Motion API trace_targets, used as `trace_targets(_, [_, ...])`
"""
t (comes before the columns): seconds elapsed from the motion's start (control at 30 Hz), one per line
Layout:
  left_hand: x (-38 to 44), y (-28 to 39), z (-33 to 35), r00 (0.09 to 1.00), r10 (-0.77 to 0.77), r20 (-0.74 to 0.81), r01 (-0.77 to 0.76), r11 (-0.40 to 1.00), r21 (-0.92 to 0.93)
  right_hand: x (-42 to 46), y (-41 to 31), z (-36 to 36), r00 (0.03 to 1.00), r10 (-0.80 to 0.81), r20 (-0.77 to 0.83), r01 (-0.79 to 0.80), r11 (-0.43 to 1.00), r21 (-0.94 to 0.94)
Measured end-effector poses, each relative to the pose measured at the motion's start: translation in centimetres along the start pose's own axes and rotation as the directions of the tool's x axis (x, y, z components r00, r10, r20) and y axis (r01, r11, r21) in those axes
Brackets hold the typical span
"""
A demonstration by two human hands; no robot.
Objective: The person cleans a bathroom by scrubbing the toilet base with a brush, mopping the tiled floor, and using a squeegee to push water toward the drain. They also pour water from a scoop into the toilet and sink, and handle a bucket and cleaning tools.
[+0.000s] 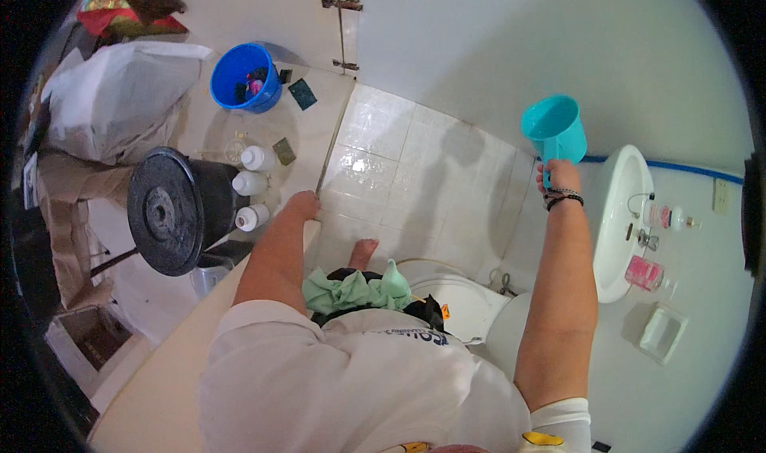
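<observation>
My right hand (561,176), with dark bracelets at the wrist, grips the handle of a turquoise plastic dipper (573,131). The dipper is raised beside the white wall, and its round mouth faces me. Below it and to the right is a white washbasin (616,231). My left hand (304,204) is at the edge of the doorway, close to the end of a pale door or panel (197,327). Its fingers are mostly hidden, so its grip cannot be made out. Wet white floor tiles (383,177) stretch out between my arms.
Outside the raised sill stand a blue bucket (246,77), several white bottles (251,183), a black lidded bin (164,210) and scouring pads (302,94). A white toilet (461,309) is close by my body. Soap bottles (645,273) stand at the basin.
</observation>
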State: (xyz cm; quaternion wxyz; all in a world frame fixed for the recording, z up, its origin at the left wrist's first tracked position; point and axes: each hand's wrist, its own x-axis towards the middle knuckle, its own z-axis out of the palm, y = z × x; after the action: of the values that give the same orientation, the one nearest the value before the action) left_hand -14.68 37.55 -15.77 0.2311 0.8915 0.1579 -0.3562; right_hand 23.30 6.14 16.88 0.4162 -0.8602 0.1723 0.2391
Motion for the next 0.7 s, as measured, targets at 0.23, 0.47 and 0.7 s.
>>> trace_targets(0.23, [-2.1,1.8,-2.7,0.987,-0.158,-0.035,0.151,0.978,-0.147,3.0,-0.3,5.4,0.965,-0.214,-0.154,0.103,0.845,-0.525])
trace_targets(0.47, [-2.4,0.6,-1.7,0.981,-0.173,0.09,0.176,0.984,-0.035,-0.7,-4.1,8.0,0.866,-0.497,-0.06,0.333,0.661,-0.672])
trace_targets(0.7, [-3.0,4.2,-5.7,0.984,-0.149,0.095,0.156,0.985,-0.072,-3.6,-3.3,5.6,0.799,-0.585,-0.141,0.389,0.681,-0.62])
